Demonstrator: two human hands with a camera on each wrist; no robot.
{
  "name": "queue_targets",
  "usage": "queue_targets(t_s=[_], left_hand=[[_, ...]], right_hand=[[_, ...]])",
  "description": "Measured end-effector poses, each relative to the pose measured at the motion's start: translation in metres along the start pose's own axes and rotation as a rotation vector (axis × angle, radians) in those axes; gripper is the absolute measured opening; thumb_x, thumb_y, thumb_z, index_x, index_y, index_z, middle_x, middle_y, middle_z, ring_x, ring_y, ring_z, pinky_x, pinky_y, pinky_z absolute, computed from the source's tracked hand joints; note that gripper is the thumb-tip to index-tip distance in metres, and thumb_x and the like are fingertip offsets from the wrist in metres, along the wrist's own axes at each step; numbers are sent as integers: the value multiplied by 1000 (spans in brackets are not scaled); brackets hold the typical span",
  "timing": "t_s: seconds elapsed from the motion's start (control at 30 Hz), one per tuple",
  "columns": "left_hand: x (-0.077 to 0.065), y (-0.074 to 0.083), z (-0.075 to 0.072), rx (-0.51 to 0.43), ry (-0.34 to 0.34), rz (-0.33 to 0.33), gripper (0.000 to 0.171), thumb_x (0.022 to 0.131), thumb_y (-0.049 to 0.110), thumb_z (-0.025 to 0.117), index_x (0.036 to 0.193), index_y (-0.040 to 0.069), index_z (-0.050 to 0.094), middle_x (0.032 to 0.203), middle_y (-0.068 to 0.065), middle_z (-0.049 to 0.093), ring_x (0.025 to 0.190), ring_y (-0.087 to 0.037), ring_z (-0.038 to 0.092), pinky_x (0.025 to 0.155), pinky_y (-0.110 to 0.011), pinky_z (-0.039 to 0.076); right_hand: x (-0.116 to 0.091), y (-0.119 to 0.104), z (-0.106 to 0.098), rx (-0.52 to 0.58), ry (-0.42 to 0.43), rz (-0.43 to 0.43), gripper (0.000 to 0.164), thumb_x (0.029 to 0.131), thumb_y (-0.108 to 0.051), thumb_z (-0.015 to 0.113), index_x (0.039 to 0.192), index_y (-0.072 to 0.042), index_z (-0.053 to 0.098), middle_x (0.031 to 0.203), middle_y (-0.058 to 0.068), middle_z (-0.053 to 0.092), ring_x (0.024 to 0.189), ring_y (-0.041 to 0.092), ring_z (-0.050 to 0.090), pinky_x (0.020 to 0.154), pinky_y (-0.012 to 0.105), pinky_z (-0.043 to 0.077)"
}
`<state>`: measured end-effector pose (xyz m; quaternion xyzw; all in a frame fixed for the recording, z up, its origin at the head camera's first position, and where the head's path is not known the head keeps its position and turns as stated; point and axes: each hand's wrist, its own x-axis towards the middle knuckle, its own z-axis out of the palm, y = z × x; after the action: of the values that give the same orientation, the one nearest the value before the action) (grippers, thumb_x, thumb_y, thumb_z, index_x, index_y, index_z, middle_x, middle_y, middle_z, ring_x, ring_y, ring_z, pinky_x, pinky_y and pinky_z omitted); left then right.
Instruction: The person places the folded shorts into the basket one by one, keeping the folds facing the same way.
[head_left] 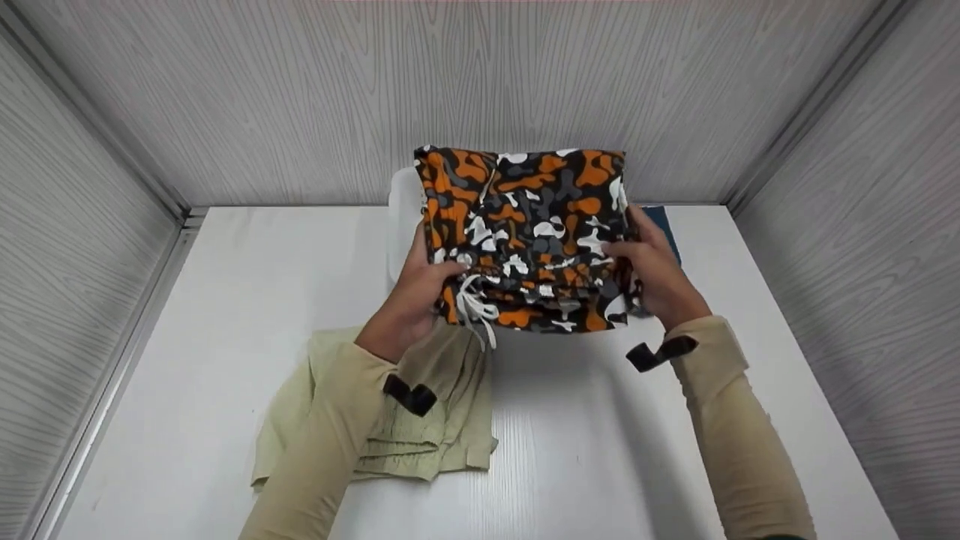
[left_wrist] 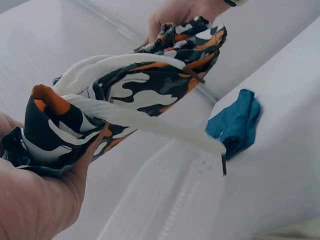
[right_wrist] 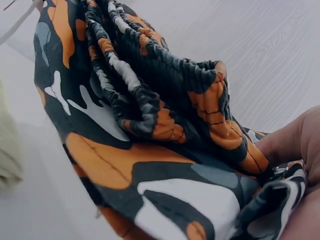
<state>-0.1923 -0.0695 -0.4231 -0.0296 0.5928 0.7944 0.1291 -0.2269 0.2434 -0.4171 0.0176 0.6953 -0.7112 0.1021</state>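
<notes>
Nearest, two beige sleeves rise from the bottom edge of the frame, the left sleeve (head_left: 319,450) with a black strap (head_left: 411,394) near its cuff. Under that forearm, at lower left, a khaki garment (head_left: 420,427) lies in folds on the white table (head_left: 562,450). Farther up, just above centre, the patterned garment (head_left: 544,210), black with orange, grey and white patches, is lifted clear of the table. The left hand (head_left: 411,300) grasps its left edge, thumb on the front; the right hand (head_left: 655,270) has an equally firm grip on the right edge. A white drawstring (head_left: 476,304) dangles beside the left thumb, and the right wrist view shows a gathered, elastic-looking edge. Beyond, a white container (head_left: 403,217) and a blue cloth (head_left: 666,229) are partly hidden, before the grey wood-grain back wall (head_left: 300,97).
</notes>
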Motion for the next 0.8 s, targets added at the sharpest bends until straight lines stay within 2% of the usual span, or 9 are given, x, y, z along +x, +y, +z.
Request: queue_targets(t_s=[0.07,0.17,0.3,0.4,0.53,0.67,0.8], left_hand=[[0,8,0,-13,-1,-13,91,96,-3,56,162,39,9,159,-2,33,137,-24,44,105,-40,44],[-1,16,1,-3,0,-37,90,98,-3,54,162,40,7,157,-3,35,133,-26,48,102,-41,46],[-3,19,6,86,17,-76,91,99,-1,54,163,39,2,163,0,26,141,-23,38,109,-39,39],[2,19,5,162,31,-82,92,98,0,54,163,37,0,167,1,17,149,-22,25,116,-39,31],[14,9,2,261,49,-91,94,97,-1,51,163,35,-6,170,2,2,154,-22,7,121,-41,20],[19,-8,-3,344,56,-86,93,96,-4,45,163,32,-9,170,2,-2,155,-21,2,122,-41,16],[18,-27,-9,409,45,-101,93,93,-9,37,163,28,-11,170,1,-4,155,-21,0,123,-41,13]], right_hand=[[0,-8,3,-3,10,8,71,97,1,57,156,-36,40,145,8,45,119,27,51,95,42,45],[0,-16,7,-6,23,45,72,97,1,56,156,-37,38,145,7,46,116,26,52,94,42,46],[-6,-18,7,-19,45,92,74,98,1,54,157,-39,35,146,6,46,109,26,54,90,41,48],[-3,-20,10,-41,54,77,72,98,2,51,157,-37,37,144,8,48,110,28,54,91,42,48],[8,-7,13,-100,67,78,72,98,3,48,155,-38,40,144,5,51,117,28,53,96,45,46],[13,11,18,-158,71,79,73,97,5,46,156,-37,40,147,3,50,125,29,50,102,47,42],[12,31,23,-257,53,73,74,96,7,41,161,-28,30,161,5,35,136,25,41,104,43,37]])
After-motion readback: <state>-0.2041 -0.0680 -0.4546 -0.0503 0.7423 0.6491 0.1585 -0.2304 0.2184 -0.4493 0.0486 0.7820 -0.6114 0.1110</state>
